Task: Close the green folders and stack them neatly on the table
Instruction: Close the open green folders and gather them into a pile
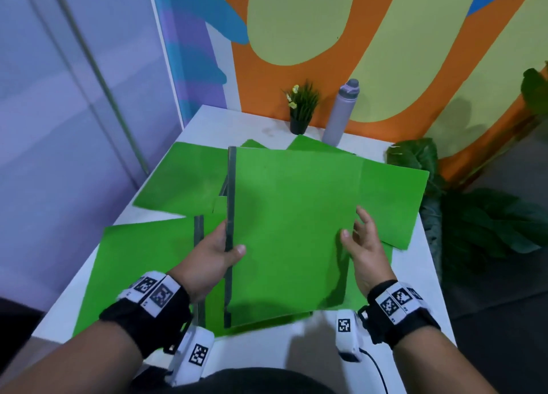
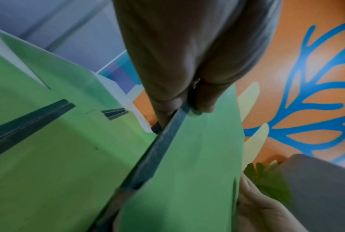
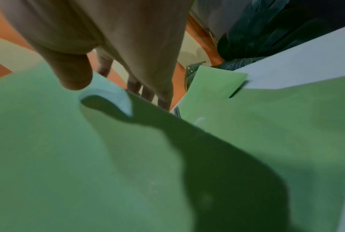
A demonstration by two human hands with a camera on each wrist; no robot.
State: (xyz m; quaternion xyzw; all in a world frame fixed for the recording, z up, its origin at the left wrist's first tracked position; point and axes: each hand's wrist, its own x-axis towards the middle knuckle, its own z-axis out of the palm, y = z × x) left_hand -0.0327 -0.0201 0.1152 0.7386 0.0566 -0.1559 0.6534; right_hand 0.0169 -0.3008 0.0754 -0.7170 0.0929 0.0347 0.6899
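Folder (image 1: 290,230) spine pinched in left hand (image 1: 207,254) fingers | right hand (image 1: 363,251) fingers loose at its edge

A small potted plant (image 1: 302,109) stands beside a grey bottle (image 1: 341,112) near the painted wall (image 1: 385,52).

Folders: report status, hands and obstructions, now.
Left hand grips closed folder by its spine. Right hand open at its right edge. Open folders underneath, unstacked. Bottle at table's far edge.

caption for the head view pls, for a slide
Left hand grips the dark spine of a closed green folder, right hand steadying its edge above other green folders on the white table.
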